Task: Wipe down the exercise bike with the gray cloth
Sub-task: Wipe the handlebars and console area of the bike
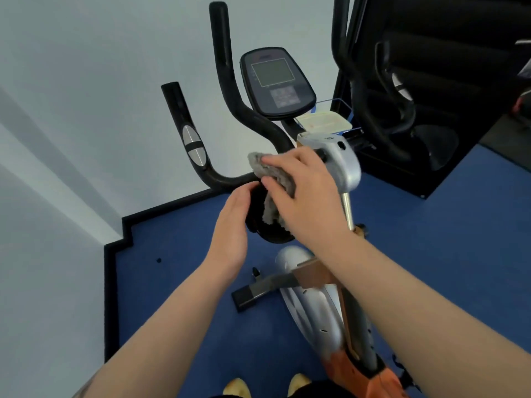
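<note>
- Head view showed a person standing over the bike point(317, 300), both arms reaching down to the handlebar point(230, 179).
- Their right hand point(304, 193) held the gray cloth point(275, 175), with fingers curled over it and pressing it on the bar's middle, just beside the silver post point(340, 162).
- Their left hand point(232, 225) lay flat and loose by the bar, fingertips touching a dark part under the cloth. It gripped nothing that I could see.
- Most of the cloth sat under the right palm, and a fluffy bit stuck out past the fingers and hung down.
- To wipe well, I thought the hand should push firmly and slide along the whole curved bar.
- Left hand could steady the bar.
- Up above, the screen point(277, 81) and the tall grips point(221, 44) likely needed wiping too.
</note>
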`<action>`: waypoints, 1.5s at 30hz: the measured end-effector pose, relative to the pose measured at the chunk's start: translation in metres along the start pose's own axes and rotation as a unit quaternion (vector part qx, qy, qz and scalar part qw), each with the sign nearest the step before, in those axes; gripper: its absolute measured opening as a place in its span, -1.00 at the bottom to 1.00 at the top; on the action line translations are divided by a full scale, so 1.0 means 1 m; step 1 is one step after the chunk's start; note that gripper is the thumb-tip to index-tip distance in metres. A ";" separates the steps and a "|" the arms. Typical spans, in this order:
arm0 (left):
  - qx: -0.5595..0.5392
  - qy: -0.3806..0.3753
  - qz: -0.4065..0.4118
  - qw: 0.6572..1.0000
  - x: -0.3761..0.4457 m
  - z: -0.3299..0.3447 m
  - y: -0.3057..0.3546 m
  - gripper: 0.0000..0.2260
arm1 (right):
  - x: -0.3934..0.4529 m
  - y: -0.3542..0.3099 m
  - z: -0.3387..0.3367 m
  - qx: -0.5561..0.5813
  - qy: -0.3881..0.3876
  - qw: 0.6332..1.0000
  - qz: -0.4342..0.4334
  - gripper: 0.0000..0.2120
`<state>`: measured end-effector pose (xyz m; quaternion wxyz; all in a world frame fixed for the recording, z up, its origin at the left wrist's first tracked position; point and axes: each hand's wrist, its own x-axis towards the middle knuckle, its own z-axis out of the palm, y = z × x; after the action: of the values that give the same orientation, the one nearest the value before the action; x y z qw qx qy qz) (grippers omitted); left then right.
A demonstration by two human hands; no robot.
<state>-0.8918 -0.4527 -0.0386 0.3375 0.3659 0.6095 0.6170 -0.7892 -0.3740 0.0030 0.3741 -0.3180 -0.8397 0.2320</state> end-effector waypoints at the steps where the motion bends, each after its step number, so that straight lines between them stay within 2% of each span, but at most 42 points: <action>1: 0.013 0.010 -0.008 1.000 0.000 0.003 -0.001 -0.69 | 0.008 0.002 0.004 -0.097 -0.034 0.995 -0.016 -0.73; 2: 0.031 0.017 -0.014 0.999 0.000 0.006 -0.002 -0.72 | 0.014 0.005 0.007 -0.183 -0.073 0.980 -0.025 -0.71; 4: 0.083 0.025 -0.010 0.996 -0.001 0.007 -0.006 -0.77 | 0.021 0.009 0.009 -0.227 -0.133 0.965 -0.019 -0.69; 6: 0.133 0.027 -0.001 0.991 0.000 0.003 -0.008 -0.79 | 0.029 0.015 0.004 -0.189 -0.172 0.967 0.004 -0.71; 10: 0.193 0.016 0.003 0.981 0.004 -0.005 -0.009 -0.80 | 0.045 0.028 -0.017 -0.087 -0.255 0.956 0.113 -0.72; 14: 0.193 0.025 0.010 0.981 0.002 0.001 -0.009 -0.73 | 0.052 0.019 -0.003 -0.111 -0.270 0.950 0.109 -0.68; 18: 0.215 0.038 0.033 0.975 0.002 0.001 -0.009 -0.72 | 0.038 0.025 0.001 -0.038 -0.217 0.967 0.130 -0.72; 22: 0.243 0.033 0.053 0.968 0.003 -0.002 -0.007 -0.72 | 0.024 0.029 0.010 -0.090 -0.133 0.979 0.121 -0.74; 25: 0.244 0.030 0.053 0.968 0.003 -0.002 -0.008 -0.73 | 0.030 0.025 0.018 -0.122 -0.118 0.977 0.125 -0.74; 32: 0.254 0.021 0.047 0.966 0.003 -0.006 -0.006 -0.76 | 0.003 0.031 0.005 0.003 -0.073 0.988 0.139 -0.87; 36: 0.248 0.011 0.044 0.968 0.004 -0.006 -0.005 -0.74 | 0.012 0.027 0.011 0.004 -0.052 0.988 0.147 -0.87; 41: 0.245 -0.002 0.050 0.968 0.004 -0.008 -0.004 -0.71 | -0.018 0.029 0.007 -0.013 0.025 0.991 0.133 -0.85; 45: 0.236 -0.011 0.040 0.971 0.005 -0.008 -0.005 -0.72 | -0.025 0.034 0.008 0.058 0.021 0.985 0.159 -0.87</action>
<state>-0.9014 -0.4527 -0.0432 0.2237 0.4657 0.7191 0.4647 -0.7702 -0.3694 -0.0348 0.3679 -0.4301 -0.7553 0.3306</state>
